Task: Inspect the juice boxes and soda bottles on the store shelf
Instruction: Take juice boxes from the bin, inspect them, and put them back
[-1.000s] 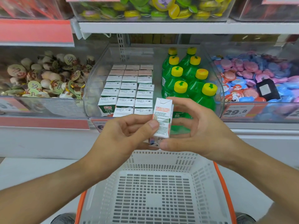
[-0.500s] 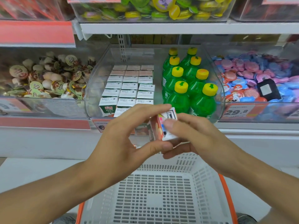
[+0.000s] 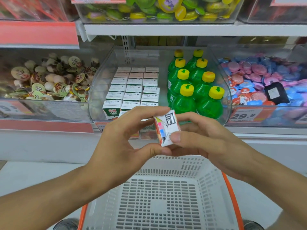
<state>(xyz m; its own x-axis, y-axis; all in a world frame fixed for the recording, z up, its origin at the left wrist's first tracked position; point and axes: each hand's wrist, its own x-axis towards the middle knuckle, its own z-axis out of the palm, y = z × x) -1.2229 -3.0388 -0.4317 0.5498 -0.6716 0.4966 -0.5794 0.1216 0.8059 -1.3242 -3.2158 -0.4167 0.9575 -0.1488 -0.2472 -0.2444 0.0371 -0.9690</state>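
Juice box tipped further — both hands gripping.

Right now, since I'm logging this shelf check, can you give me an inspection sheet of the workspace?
Surface: white shelf holding a clear bin.
Job's things: juice box held tilted, its end toward the camera; more juice boxes in rows; green soda bottles beside them.
Clutter: snack bins either side.
Grippers: left hand and right hand both pinch the box.
Cables: nothing seen.
Surroundings: white basket below.
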